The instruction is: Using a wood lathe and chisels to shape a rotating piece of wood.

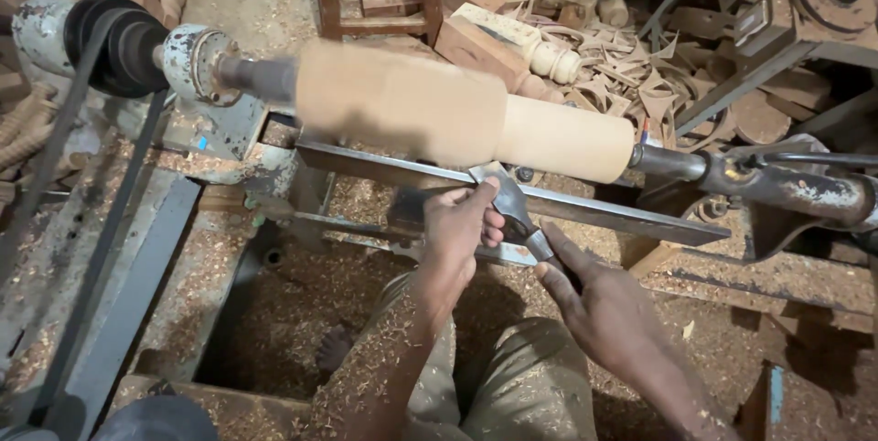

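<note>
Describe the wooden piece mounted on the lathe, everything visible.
The wooden workpiece is a pale tan cylinder lying roughly level between the headstock spindle on its left and the tailstock centre on its right. Its left part is thicker and motion-blurred; the right part is narrower and smoother, with a clear step between them. A metal chisel, resting on the steel tool rest, meets it from below near that step. The left hand steadies the blade; the right hand grips the handle end.
</note>
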